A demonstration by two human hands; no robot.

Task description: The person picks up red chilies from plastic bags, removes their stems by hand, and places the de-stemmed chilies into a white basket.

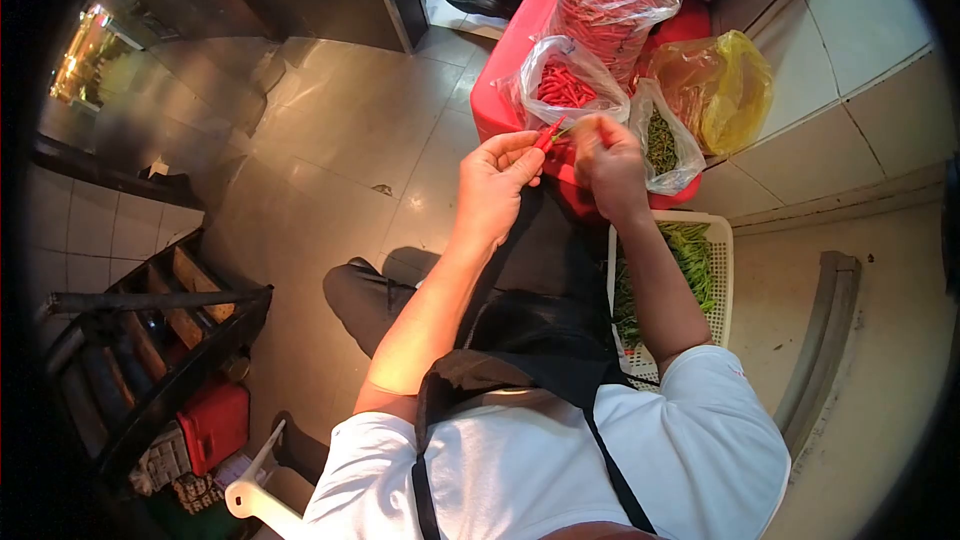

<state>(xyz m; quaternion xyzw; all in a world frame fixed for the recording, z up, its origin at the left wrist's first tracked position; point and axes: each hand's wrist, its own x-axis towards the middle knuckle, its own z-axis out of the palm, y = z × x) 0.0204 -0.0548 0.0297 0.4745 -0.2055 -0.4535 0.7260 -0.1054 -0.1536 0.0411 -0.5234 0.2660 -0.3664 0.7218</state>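
Between the thumb and fingers of my left hand (500,178) is a red chili pepper (549,136), its green stem pointing right. Close beside that stem, my right hand (608,155) is closed in a pinch and slightly blurred; what its fingertips hold is hidden. Just beyond both hands, a clear plastic bag (528,68) stands open with red chilies (566,87) inside. To the right of it, a smaller clear bag (688,145) contains small green stems or chilies (660,143). Under my right forearm, a white basket (724,280) holds long green chilies (690,252).
The bags rest on a red plastic surface (492,108), alongside a larger bag of red chilies (605,15) and a yellow bag (745,90). A tiled wall (800,160) borders the right. At left are a dark metal rack (150,340) and a white chair arm (255,490). Another person's shoe (478,3) shows ahead.
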